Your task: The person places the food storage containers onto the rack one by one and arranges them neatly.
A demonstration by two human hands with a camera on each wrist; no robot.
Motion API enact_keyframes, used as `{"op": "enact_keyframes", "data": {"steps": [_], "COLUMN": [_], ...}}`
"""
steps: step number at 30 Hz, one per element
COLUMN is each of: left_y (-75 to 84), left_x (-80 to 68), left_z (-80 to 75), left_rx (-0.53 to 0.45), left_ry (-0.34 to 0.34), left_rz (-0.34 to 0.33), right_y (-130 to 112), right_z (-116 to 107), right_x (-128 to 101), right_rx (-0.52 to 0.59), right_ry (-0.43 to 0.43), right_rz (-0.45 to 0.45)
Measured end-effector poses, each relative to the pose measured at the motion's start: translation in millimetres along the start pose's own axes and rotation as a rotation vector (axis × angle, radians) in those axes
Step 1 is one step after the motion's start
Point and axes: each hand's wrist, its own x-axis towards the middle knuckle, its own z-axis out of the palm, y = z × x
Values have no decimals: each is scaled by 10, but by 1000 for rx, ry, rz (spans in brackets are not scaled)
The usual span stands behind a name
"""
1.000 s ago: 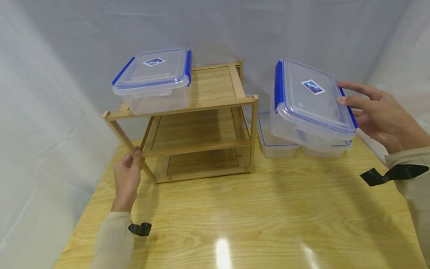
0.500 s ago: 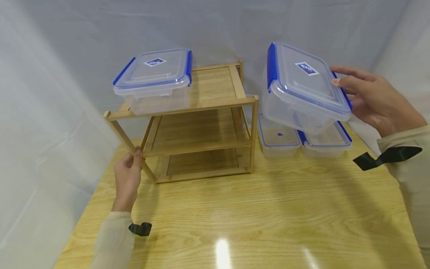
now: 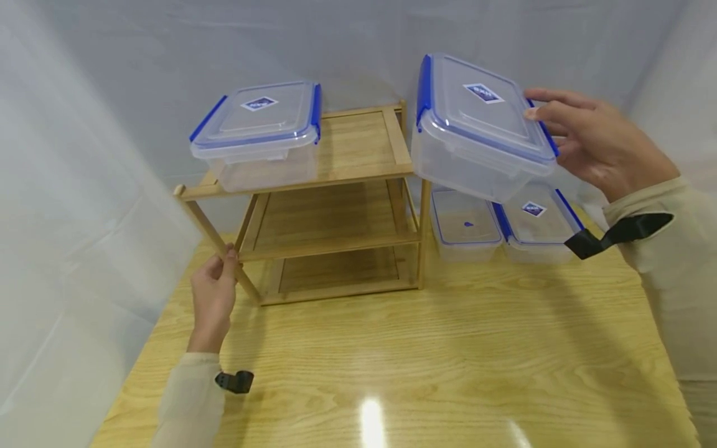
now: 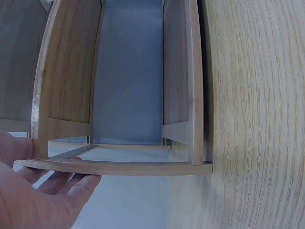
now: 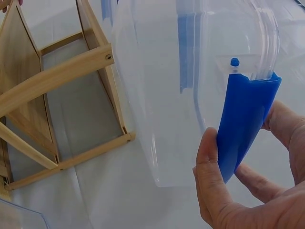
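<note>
My left hand [image 3: 214,289] grips the front left post of a three-tier wooden rack [image 3: 330,252]; in the left wrist view the fingers [image 4: 81,188] wrap round that post beside the middle shelf. With my right hand [image 3: 605,140] I hold a clear plastic food container [image 3: 482,130] by its right side, tilted and in the air at the rack's upper right corner. Its lid has blue side clips, and the right wrist view shows my fingers and thumb about one blue clip [image 5: 245,119]. A similar lidded container [image 3: 257,134] sits on the left of the top shelf.
Two more clear containers stand on the wooden table [image 3: 347,361] right of the rack: one with a thin blue rim [image 3: 465,224], one with blue clips [image 3: 540,227]. A pale curtain [image 3: 358,50] hangs behind and at both sides.
My right hand has moved up and left with the food container, from above the two table containers to the rack's upper right corner. My left hand stays on the post.
</note>
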Motion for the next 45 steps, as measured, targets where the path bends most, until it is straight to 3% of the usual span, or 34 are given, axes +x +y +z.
{"op": "enact_keyframes", "data": {"steps": [7, 29, 45], "left_y": [8, 16, 19], "left_x": [-14, -25, -41], "left_z": [3, 13, 32], "left_rx": [-33, -29, 34], "left_ry": [-9, -12, 12], "left_rz": [-3, -5, 30], "right_y": [-48, -107, -101], "right_z": [179, 741, 1005], "right_x": [103, 422, 611], "right_rx": [-5, -273, -360], "right_ry": [10, 61, 80], "right_rz": [30, 22, 37]}}
